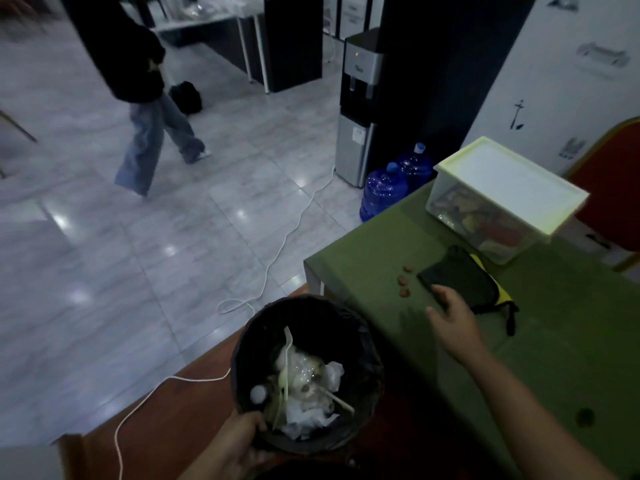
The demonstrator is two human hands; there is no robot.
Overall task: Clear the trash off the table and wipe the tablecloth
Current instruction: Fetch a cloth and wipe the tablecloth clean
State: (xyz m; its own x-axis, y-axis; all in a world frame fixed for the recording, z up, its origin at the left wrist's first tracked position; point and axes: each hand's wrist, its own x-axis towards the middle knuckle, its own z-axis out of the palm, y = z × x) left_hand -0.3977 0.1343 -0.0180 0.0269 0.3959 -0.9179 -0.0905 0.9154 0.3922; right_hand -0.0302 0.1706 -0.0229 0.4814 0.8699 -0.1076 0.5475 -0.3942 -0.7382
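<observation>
Here, left hand (242, 433) grips the near rim of a black-lined trash bin (360, 327) held just off the surface's corner; inside lie crumpled tissues, a white plastic fork (287, 344) and clear wrapping. Right hand (450, 315), fingers spread and relaxed, hovers over the green tablecloth (561, 368), fingertips at the near edge of a dark cloth (457, 275). Three small brown crumbs (403, 280) sit just beside that cloth, a lidded clear box (502, 192) beyond.
</observation>
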